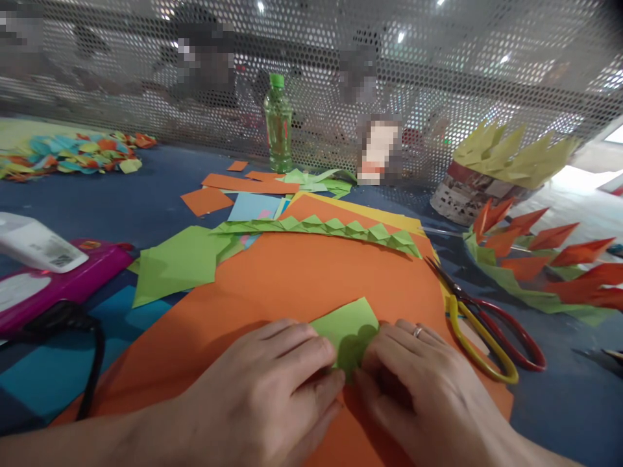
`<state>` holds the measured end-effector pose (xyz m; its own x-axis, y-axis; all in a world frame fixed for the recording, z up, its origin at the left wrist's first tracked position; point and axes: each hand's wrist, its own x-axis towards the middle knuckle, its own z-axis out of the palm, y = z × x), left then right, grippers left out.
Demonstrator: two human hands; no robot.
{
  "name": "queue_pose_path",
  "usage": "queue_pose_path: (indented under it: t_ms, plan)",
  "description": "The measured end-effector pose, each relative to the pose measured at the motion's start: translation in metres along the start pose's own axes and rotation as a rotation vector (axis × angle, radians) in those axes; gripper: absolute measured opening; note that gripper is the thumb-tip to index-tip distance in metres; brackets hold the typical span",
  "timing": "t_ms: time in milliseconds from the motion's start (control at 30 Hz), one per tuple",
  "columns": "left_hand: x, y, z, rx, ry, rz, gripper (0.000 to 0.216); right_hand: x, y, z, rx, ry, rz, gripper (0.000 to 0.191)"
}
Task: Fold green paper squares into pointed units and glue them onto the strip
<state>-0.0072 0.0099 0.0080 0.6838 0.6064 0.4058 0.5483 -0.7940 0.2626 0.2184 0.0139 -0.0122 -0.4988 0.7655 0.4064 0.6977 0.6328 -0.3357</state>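
Note:
Between my hands is a small green paper piece [351, 324], its pointed top showing above the orange paper sheet [292, 285]. My left hand [272, 383] pinches its left side, and my right hand [413, 383], with a ring on one finger, pinches the right side. Fingers cover the lower edge, so any fold there is hidden. Just beyond lies a chain of folded green paper points [331, 227] across the orange sheet. To the left are flat green paper squares [180, 266]. Scissors [481, 331] with red and yellow handles rest at the right.
A magenta and white device [58, 279] with a black cable sits left. Behind are a green-capped bottle [277, 126], orange scraps [207, 201] and a pile of colored bits [82, 152]. Paper crowns [549, 259] stand right. A perforated metal screen [311, 78] closes the back.

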Motion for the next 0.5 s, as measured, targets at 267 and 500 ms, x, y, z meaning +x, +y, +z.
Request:
queue_pose_path:
  t_ms: [267,500]
  plan:
    - [0.0000,0.0016,-0.0006,0.076,0.008,0.043,0.045,0.0015,-0.0039,-0.0021,0.040,-0.029,0.101,0.017]
    - [-0.0041,-0.0003,0.0028,0.048,-0.021,0.025,0.027,0.0015,0.0007,-0.0076,0.009,-0.127,0.136,0.035]
